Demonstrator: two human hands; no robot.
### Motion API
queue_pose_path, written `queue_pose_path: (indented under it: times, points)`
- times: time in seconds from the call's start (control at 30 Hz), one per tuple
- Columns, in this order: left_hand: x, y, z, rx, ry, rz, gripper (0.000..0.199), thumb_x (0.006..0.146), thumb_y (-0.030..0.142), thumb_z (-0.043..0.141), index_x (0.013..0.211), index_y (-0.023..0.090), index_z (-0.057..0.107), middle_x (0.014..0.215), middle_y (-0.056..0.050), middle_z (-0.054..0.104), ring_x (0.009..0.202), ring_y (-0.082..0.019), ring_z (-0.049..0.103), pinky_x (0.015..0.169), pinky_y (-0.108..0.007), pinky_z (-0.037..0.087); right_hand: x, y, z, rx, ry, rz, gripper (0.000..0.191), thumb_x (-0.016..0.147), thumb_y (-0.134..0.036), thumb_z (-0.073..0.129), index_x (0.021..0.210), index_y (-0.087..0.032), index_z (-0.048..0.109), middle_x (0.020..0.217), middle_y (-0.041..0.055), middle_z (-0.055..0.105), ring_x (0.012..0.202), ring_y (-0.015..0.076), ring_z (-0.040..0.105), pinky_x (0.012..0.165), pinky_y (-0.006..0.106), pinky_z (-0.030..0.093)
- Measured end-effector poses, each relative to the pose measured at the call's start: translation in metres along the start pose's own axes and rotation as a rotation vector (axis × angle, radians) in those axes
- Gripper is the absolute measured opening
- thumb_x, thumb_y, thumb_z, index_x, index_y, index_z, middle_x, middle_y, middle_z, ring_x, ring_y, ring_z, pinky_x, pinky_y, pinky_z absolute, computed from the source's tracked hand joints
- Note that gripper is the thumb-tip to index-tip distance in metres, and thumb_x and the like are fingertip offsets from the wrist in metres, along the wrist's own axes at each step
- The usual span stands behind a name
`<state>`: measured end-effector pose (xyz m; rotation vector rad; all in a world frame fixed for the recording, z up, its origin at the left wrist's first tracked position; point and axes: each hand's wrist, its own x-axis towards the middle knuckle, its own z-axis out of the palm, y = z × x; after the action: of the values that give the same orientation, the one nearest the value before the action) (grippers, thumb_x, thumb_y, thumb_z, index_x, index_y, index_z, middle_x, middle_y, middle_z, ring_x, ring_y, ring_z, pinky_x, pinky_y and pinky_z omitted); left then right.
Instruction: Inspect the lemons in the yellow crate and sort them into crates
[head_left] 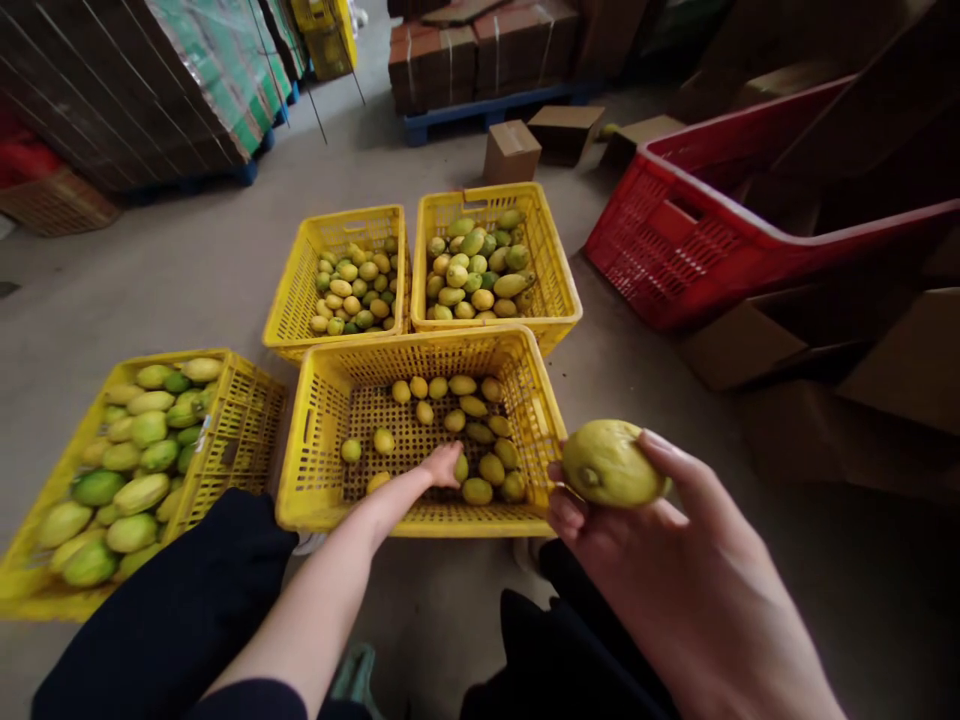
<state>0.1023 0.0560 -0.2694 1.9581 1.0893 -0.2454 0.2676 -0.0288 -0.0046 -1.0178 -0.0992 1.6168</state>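
in the right foreground, my right hand point(675, 560) pinches a yellow-green lemon point(611, 463). beyond it, my left hand point(442, 465) reaches down among scattered lemons point(491, 469) in a yellow crate point(487, 525), its grip too hidden to tell; two fuller yellow crates point(553, 262) stand just behind.

Dim grey floor point(210, 260), perhaps concrete, blue pallet point(466, 110)

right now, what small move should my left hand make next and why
Probably close the left hand around the partly hidden lemon at its fingertips: that hand is down inside the front yellow crate, while the right hand is busy with the raised lemon.
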Motion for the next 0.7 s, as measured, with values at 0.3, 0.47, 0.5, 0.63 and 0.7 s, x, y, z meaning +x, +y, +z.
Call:
queue_pose_path:
  times: [0.3,0.47,0.5,0.63,0.7]
  points:
    - [-0.091,0.015,-0.103,-0.726,0.593,-0.017,0.032,0.074,0.028,0.068,0.100,0.020,0.051,0.095,-0.005,0.061,0.090,-0.020,0.059,0.078,-0.034,0.048,0.008,0.019,0.051,-0.011,-0.044,0.058,0.018,0.075,-0.036,0.059,0.073,-0.018,0.059,0.057,0.0036,0.064,0.042,0.0124,0.052,0.040,0.022,0.044]
    - [-0.171,0.068,-0.140,-1.155,0.636,0.171,0.031,0.088,0.046,0.049,0.093,0.017,0.057,0.088,-0.005,0.065,0.071,-0.011,0.061,0.064,-0.022,0.049,0.014,0.043,0.079,-0.068,-0.147,0.090,0.020,0.084,-0.031,0.053,0.071,-0.017,0.061,0.054,0.0033,0.065,0.039,0.0115,0.054,0.039,0.020,0.045]
    - [-0.186,0.077,-0.143,-1.305,0.619,0.194,0.031,0.087,0.046,0.052,0.091,0.016,0.058,0.084,-0.004,0.065,0.066,-0.010,0.060,0.061,-0.021,0.049,0.014,0.048,0.083,-0.086,-0.169,0.096,0.020,0.084,-0.031,0.054,0.071,-0.017,0.060,0.054,0.0034,0.065,0.039,0.0115,0.054,0.039,0.020,0.045]
    - [-0.225,0.090,-0.146,-1.692,0.592,0.159,0.032,0.081,0.044,0.063,0.088,0.014,0.058,0.069,-0.004,0.064,0.054,-0.010,0.059,0.050,-0.018,0.048,0.014,0.069,0.089,-0.161,-0.271,0.113,0.016,0.082,-0.028,0.058,0.072,-0.015,0.062,0.056,0.0033,0.066,0.039,0.0097,0.055,0.040,0.019,0.046]
    - [-0.230,0.085,-0.143,-1.838,0.583,0.094,0.038,0.080,0.050,0.061,0.087,0.013,0.057,0.065,-0.004,0.063,0.049,-0.010,0.058,0.044,-0.017,0.046,0.018,0.079,0.088,-0.197,-0.294,0.096,0.010,0.076,-0.023,0.065,0.072,-0.015,0.062,0.058,0.0019,0.066,0.039,0.0079,0.054,0.040,0.016,0.045]
